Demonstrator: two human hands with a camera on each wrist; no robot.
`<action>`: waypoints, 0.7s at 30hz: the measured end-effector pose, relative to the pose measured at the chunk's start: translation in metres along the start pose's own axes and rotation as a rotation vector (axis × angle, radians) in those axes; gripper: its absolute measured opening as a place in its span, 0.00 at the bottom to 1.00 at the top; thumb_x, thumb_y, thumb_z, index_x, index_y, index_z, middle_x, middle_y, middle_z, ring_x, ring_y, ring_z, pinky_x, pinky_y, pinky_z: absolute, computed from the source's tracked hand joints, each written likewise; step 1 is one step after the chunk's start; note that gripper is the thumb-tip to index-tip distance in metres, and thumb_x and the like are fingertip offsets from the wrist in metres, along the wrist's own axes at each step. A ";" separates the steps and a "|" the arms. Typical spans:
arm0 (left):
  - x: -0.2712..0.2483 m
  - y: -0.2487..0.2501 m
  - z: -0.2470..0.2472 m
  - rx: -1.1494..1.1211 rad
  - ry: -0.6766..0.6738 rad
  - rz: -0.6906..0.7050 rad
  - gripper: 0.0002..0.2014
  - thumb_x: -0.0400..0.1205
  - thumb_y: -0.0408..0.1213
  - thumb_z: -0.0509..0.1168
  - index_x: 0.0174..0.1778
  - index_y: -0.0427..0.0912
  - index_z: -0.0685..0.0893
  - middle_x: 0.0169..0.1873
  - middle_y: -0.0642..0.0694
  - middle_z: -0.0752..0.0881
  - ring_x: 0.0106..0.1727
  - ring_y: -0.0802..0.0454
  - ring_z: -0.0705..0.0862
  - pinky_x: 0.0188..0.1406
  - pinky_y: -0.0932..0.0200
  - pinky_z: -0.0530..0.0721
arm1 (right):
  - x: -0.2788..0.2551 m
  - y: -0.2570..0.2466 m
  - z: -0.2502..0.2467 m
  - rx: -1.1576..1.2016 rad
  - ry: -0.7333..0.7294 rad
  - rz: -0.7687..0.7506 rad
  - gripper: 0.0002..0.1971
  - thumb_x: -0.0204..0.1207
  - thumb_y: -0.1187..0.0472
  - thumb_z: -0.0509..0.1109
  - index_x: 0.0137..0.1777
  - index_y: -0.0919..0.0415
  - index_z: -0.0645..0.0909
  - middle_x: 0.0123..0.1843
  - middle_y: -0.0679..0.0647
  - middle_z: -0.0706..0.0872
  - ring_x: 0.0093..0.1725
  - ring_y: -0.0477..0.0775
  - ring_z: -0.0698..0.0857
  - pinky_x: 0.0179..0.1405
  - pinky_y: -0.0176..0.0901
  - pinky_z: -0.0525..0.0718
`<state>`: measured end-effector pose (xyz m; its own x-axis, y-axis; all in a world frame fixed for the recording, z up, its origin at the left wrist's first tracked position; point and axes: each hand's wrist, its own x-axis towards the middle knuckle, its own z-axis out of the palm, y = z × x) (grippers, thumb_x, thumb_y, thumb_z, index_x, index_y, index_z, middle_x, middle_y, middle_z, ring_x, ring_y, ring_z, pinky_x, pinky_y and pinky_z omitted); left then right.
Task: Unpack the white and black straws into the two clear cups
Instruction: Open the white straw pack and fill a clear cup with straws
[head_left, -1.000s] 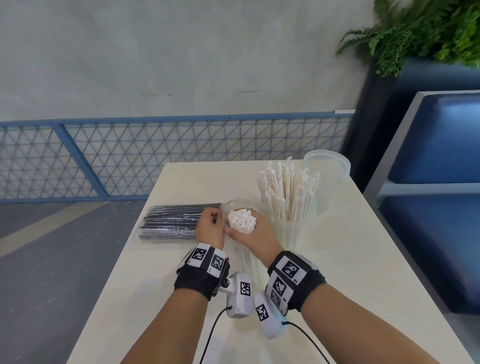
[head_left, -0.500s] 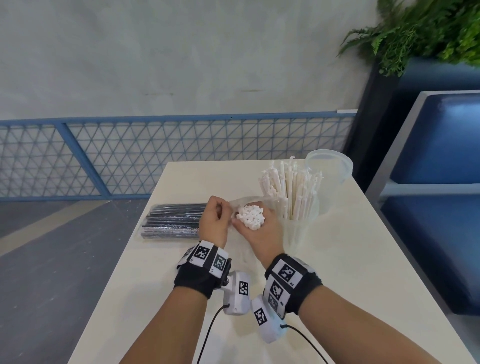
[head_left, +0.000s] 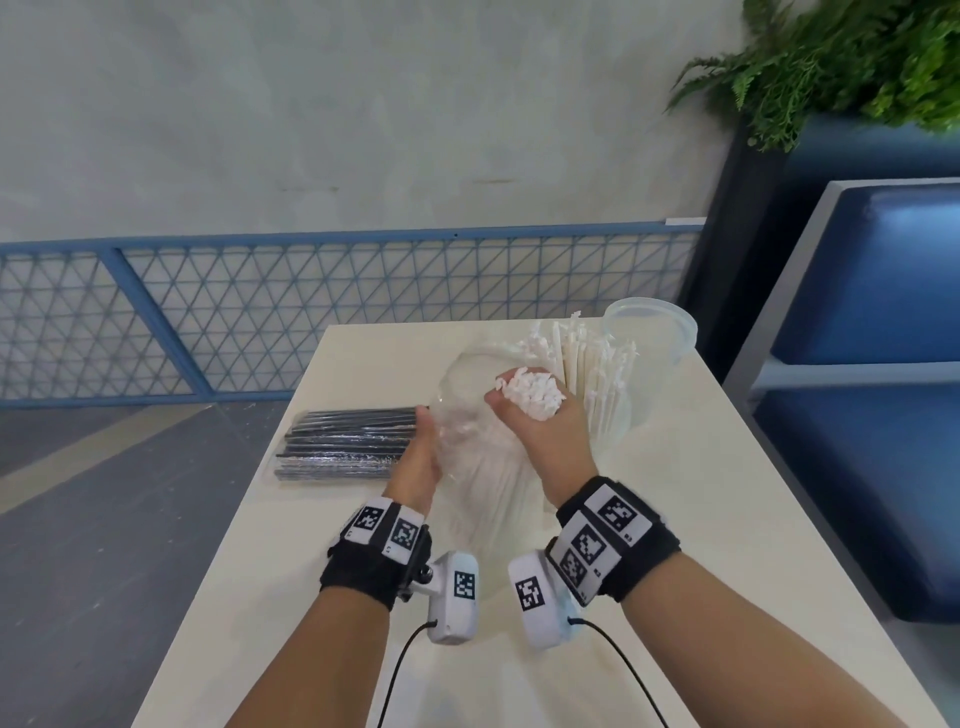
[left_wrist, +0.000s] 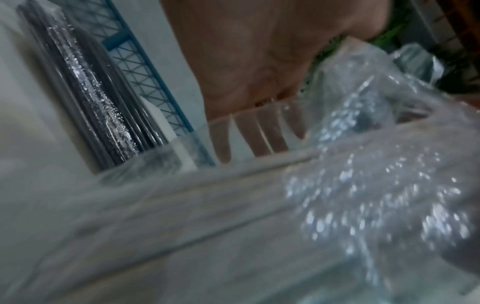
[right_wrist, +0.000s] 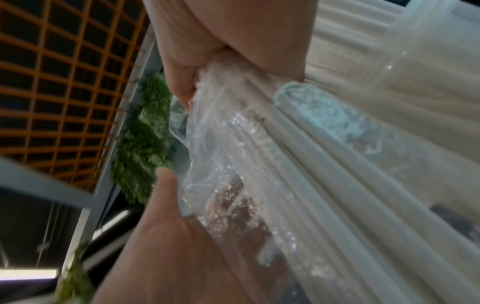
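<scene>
My right hand (head_left: 543, 441) grips a bundle of white straws (head_left: 532, 395), its ends sticking up out of my fist. The clear plastic bag (head_left: 467, 410) still wraps the lower bundle and billows open to the left. My left hand (head_left: 415, 457) holds the bag's side, thumb outside and fingers showing through the film (left_wrist: 259, 139). Just right of the bundle, a clear cup (head_left: 618, 415) holds several upright white straws (head_left: 587, 364). An empty clear cup (head_left: 649, 332) stands behind it. A sealed pack of black straws (head_left: 343, 441) lies to the left.
All of this sits on a cream table (head_left: 727, 493) with its edges close on both sides. A blue mesh fence (head_left: 311, 312) runs behind it. A blue padded bench (head_left: 883, 312) is to the right, with a green plant (head_left: 831, 62) above it.
My right hand has lifted the straw bundle up and to the right, nearer the filled cup. The bag has spread open, and my left hand has slid lower along it.
</scene>
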<state>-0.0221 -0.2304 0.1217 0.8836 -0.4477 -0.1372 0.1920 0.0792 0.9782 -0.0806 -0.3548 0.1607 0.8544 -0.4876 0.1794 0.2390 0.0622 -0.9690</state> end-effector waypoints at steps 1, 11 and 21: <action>-0.002 0.001 0.001 0.047 -0.079 -0.045 0.46 0.50 0.83 0.59 0.59 0.57 0.79 0.57 0.58 0.83 0.59 0.58 0.81 0.57 0.57 0.78 | 0.004 -0.004 -0.001 0.037 0.027 0.016 0.10 0.68 0.69 0.77 0.45 0.56 0.83 0.41 0.48 0.87 0.41 0.40 0.86 0.42 0.29 0.82; -0.015 -0.014 -0.003 0.565 -0.007 0.126 0.34 0.79 0.59 0.52 0.66 0.32 0.78 0.66 0.37 0.81 0.71 0.44 0.76 0.67 0.56 0.73 | 0.032 -0.047 -0.004 0.092 0.102 -0.027 0.11 0.66 0.69 0.77 0.49 0.67 0.85 0.40 0.46 0.87 0.41 0.42 0.86 0.44 0.36 0.84; -0.012 -0.011 0.009 0.556 0.052 0.033 0.41 0.61 0.53 0.79 0.69 0.42 0.75 0.54 0.49 0.88 0.52 0.58 0.86 0.36 0.79 0.80 | 0.025 -0.061 0.006 0.102 -0.030 -0.081 0.18 0.67 0.66 0.78 0.54 0.74 0.81 0.50 0.58 0.89 0.50 0.50 0.88 0.49 0.37 0.85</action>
<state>-0.0384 -0.2337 0.1143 0.9078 -0.4077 -0.0989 -0.0779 -0.3953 0.9153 -0.0716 -0.3655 0.2256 0.8435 -0.4685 0.2628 0.3522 0.1128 -0.9291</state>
